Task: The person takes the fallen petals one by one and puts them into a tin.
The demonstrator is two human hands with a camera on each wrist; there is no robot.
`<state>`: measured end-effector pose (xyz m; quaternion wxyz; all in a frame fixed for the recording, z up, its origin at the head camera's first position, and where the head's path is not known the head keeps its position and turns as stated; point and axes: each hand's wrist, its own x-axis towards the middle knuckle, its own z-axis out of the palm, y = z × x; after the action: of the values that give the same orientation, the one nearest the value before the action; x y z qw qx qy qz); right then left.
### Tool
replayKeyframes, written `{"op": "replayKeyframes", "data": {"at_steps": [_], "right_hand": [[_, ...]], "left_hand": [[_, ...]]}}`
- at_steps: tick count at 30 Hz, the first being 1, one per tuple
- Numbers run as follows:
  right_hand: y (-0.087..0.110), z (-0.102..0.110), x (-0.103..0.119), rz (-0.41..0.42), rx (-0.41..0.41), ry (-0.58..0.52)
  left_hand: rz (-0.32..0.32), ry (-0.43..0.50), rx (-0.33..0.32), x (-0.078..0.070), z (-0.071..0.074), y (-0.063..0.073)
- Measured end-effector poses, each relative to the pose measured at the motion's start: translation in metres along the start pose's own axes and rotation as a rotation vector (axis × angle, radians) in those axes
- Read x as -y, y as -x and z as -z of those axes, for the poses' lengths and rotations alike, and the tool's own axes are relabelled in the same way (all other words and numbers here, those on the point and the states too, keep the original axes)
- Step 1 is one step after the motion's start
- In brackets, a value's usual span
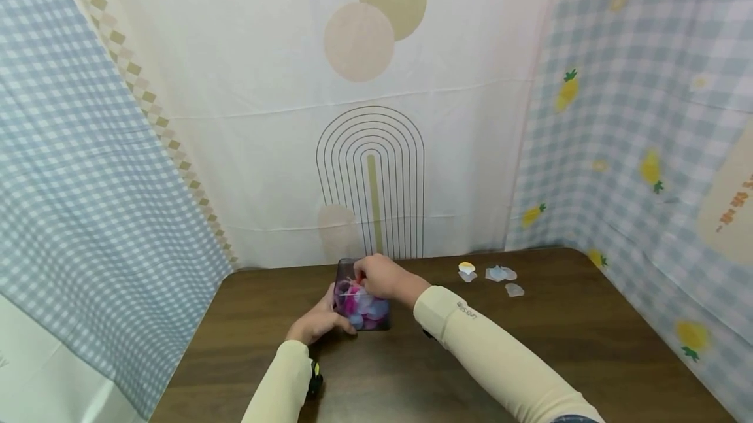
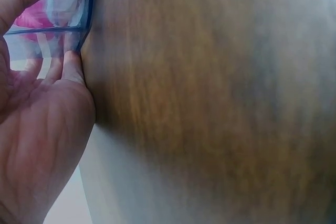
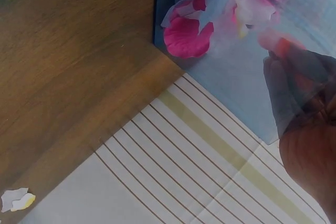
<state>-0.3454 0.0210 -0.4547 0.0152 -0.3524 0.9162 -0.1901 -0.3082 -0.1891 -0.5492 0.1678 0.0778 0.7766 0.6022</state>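
A clear container (image 1: 344, 269) with dark edges stands near the back of the table, holding pink, magenta, white and pale-blue petals (image 3: 189, 40). My left hand (image 1: 320, 321) grips its left side, thumb at the front and the other fingers seen through the clear wall in the left wrist view. Over the upper part, my right hand (image 1: 381, 276) reaches in from the right. Its fingertips pinch a small pinkish-orange petal-like piece (image 3: 283, 45), visible through the wall in the right wrist view. Part of that piece is hidden by the fingers.
To the right on the brown wooden table (image 1: 470, 357) lie several loose petals: a white one with a yellow edge (image 1: 467, 268), a pale-blue cluster (image 1: 501, 273) and a whitish one (image 1: 514, 289). A patterned cloth (image 1: 265, 168) hangs behind the table.
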Motion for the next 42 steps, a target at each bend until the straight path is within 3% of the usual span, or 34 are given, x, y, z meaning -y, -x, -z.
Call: {"op": "replayKeyframes", "data": {"at_steps": [19, 27, 42], "right_hand": [[-0.0039, -0.0025, 0.0101, -0.012, 0.009, 0.061], [0.0006, -0.0003, 0.0072, -0.054, 0.021, 0.104], [0.0012, -0.001, 0.008, -0.076, 0.035, 0.08]], "left_hand": [[0.003, 0.006, 0.003, -0.0014, 0.0029, 0.0079], [-0.009, -0.003, 0.018, -0.003, -0.0013, 0.0031], [-0.004, -0.001, 0.014, -0.0015, -0.0015, 0.0034]]}}
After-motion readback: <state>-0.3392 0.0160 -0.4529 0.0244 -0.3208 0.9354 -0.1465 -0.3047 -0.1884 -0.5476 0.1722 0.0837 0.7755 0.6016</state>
